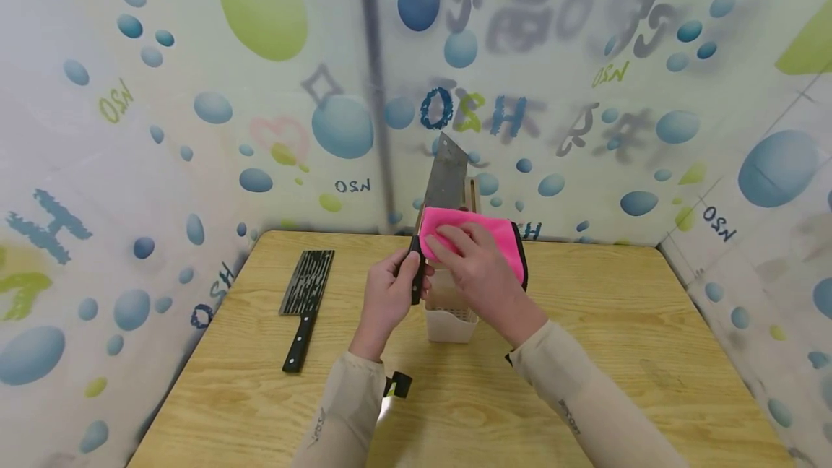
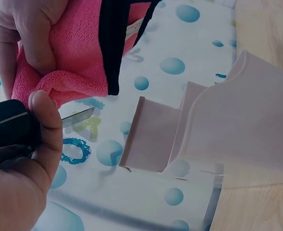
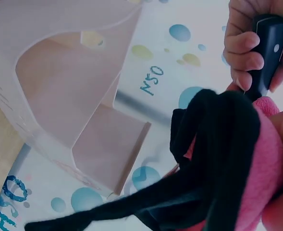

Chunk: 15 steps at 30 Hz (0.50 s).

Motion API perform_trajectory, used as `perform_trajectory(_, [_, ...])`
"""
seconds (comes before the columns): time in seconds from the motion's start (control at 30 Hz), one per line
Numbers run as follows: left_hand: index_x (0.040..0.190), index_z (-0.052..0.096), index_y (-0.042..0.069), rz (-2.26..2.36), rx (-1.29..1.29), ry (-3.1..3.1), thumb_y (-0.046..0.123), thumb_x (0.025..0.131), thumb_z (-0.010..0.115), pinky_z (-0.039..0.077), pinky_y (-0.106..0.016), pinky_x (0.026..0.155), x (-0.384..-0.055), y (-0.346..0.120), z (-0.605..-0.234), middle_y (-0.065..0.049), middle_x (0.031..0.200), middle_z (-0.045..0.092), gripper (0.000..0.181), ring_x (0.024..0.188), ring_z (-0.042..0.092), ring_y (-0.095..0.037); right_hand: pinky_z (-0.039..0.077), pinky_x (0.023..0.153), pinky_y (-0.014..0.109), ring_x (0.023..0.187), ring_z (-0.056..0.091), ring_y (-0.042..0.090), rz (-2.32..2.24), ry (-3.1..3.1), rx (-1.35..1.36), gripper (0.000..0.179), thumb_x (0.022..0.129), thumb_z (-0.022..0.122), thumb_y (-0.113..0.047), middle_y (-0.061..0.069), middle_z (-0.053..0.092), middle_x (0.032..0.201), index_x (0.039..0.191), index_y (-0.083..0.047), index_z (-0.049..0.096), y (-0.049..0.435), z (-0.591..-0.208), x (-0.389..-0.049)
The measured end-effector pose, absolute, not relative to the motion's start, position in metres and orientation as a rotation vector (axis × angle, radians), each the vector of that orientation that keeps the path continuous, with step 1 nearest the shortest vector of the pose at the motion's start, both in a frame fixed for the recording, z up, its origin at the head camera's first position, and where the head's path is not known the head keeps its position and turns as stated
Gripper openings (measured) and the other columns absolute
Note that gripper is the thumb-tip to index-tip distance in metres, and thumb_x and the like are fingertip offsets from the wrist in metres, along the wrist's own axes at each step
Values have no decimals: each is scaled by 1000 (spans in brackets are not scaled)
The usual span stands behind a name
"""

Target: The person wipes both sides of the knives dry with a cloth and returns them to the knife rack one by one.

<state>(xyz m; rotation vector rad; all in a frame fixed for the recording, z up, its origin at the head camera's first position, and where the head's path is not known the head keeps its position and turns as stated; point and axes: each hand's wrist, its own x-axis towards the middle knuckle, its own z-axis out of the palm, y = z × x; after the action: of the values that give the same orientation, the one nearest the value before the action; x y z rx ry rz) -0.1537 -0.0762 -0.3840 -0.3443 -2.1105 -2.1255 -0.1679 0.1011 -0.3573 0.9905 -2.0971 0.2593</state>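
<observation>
My left hand (image 1: 386, 298) grips the black handle of a cleaver (image 1: 447, 175), its broad grey blade pointing up and away. The right hand (image 1: 486, 276) holds a pink cloth (image 1: 507, 233) with a black border over the lower part of the blade, near the handle. In the left wrist view, the cloth (image 2: 79, 48) bunches under the right fingers, and a bit of blade shows below it. The right wrist view has the cleaver's riveted handle (image 3: 270, 53) inside the left fist, with the cloth's dark edging (image 3: 223, 130) in front.
A second cleaver (image 1: 307, 295) with a dark, streaked blade lies on the table (image 1: 585, 352) to the left. Behind the hands stands a pale plastic knife holder (image 1: 451, 329), partly covered by them. A patterned wall borders the table's back edge.
</observation>
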Motion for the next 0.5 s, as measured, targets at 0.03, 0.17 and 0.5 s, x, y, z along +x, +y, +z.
perform_trajectory(0.03, [101, 67, -10, -2126, -341, -2110, 16, 110, 49, 58, -30, 58, -154, -76, -384, -14, 83, 67, 33, 61, 62, -16, 55, 93, 40, 106, 59, 33, 249, -2098, 992, 48, 82, 83, 3, 15, 68, 123, 128, -5, 72, 101, -357, -167])
perform_trajectory(0.17, [100, 67, -9, -2141, -331, -2112, 17, 110, 49, 56, -27, 58, -155, -77, -385, -13, 82, 65, 33, 60, 60, -16, 55, 94, 40, 108, 59, 33, 221, -2123, 988, 51, 81, 84, 3, 15, 67, 125, 130, -7, 72, 100, -358, -164])
perform_trajectory(0.5, [94, 72, -2, -1967, -393, -2204, 19, 109, 54, 50, -26, 55, -153, -80, -389, -10, 77, 67, 31, 63, 63, -26, 54, 94, 41, 107, 60, 35, 227, -2157, 936, 45, 85, 81, 2, 16, 66, 123, 129, -5, 72, 101, -361, -164])
